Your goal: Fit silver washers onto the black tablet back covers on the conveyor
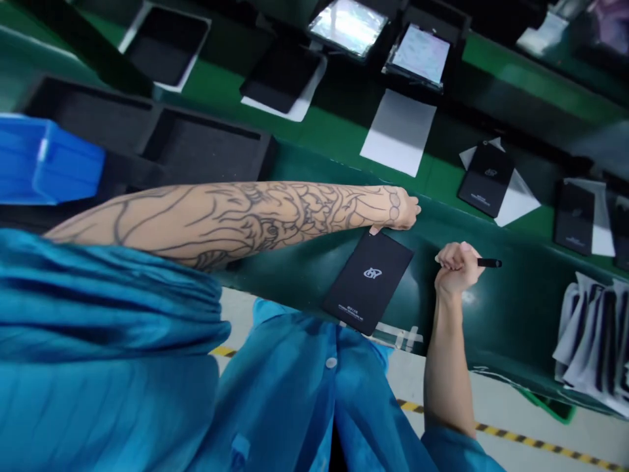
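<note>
Well, our green desk (511, 328) carries black foam trays (206, 147), their contents too dark to make out, and a blue plastic bin (44, 160) cut off by the frame, all beyond the black card (368, 282). That card lies under our left grip (400, 210), which is narrow and touches its top edge; whether it pinches, we cannot tell. Just right of the card, our right grip (459, 267) closes around a black pen (489, 263).

there were two hands, the left hand (400, 210) and the right hand (457, 269), one black pen (489, 263), one logo-printed black card (368, 282) on the counter (491, 328), two more black cards (486, 180) beyond, two glossy panels (420, 56), one blue plastic bin (44, 160), and one white sheet (398, 131).
</note>
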The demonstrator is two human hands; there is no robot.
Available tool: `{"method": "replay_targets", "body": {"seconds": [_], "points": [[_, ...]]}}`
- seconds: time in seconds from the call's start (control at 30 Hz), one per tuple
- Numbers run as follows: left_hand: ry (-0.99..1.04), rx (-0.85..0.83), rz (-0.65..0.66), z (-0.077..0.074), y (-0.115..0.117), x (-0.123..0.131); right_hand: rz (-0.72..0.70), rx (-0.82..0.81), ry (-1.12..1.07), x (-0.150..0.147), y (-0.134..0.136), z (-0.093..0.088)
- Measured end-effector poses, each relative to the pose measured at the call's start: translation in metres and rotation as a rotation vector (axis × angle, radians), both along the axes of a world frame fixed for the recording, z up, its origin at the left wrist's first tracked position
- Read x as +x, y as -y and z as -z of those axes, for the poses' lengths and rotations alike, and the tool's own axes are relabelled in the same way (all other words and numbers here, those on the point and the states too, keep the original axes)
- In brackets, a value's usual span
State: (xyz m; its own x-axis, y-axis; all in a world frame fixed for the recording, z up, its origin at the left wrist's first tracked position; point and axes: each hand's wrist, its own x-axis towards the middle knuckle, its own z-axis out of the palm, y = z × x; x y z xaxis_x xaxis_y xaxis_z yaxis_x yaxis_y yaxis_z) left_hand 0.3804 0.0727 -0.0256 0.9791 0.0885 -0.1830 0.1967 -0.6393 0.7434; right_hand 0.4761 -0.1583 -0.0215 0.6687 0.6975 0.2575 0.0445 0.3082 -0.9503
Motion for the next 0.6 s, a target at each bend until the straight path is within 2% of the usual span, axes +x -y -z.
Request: {"method": "replay_targets", "body": {"seconds": [0.1,0.17,0.23,0.3,0.33,0.37,0.43,0.5,0.53,0.6], "points": [[-0.064,0.067,0.098,-0.003,-0.008,-0.016,-0.125,0.037,-0.095,-0.026,-0.017,-0.012],[-0.038,0.108,0.047,-0.009,-0.01,-0.047,-0.203,0.022,-0.121,-0.049,-0.034,-0.017],[0.067,0.055,-0.045,-0.019,-0.006,-0.088,-0.267,-0.024,-0.116,-0.074,-0.055,-0.018],[0.256,-0.05,-0.207,-0.031,0.007,-0.137,-0.301,-0.072,-0.081,-0.094,-0.074,-0.017],[0.346,-0.075,-0.328,-0.037,0.015,-0.163,-0.305,-0.086,-0.057,-0.102,-0.082,-0.016],[0.407,-0.07,-0.471,-0.044,0.023,-0.191,-0.304,-0.096,-0.03,-0.107,-0.089,-0.014],[0.442,0.047,-0.784,-0.055,0.036,-0.249,-0.295,-0.118,0.031,-0.114,-0.097,-0.01],[0.362,0.25,-1.049,-0.062,0.045,-0.308,-0.301,-0.159,0.082,-0.115,-0.099,-0.007],[0.247,0.345,-1.105,-0.062,0.048,-0.334,-0.312,-0.184,0.102,-0.115,-0.098,-0.006],[0.001,0.445,-1.137,-0.058,0.053,-0.379,-0.335,-0.215,0.132,-0.114,-0.094,-0.003]]}}
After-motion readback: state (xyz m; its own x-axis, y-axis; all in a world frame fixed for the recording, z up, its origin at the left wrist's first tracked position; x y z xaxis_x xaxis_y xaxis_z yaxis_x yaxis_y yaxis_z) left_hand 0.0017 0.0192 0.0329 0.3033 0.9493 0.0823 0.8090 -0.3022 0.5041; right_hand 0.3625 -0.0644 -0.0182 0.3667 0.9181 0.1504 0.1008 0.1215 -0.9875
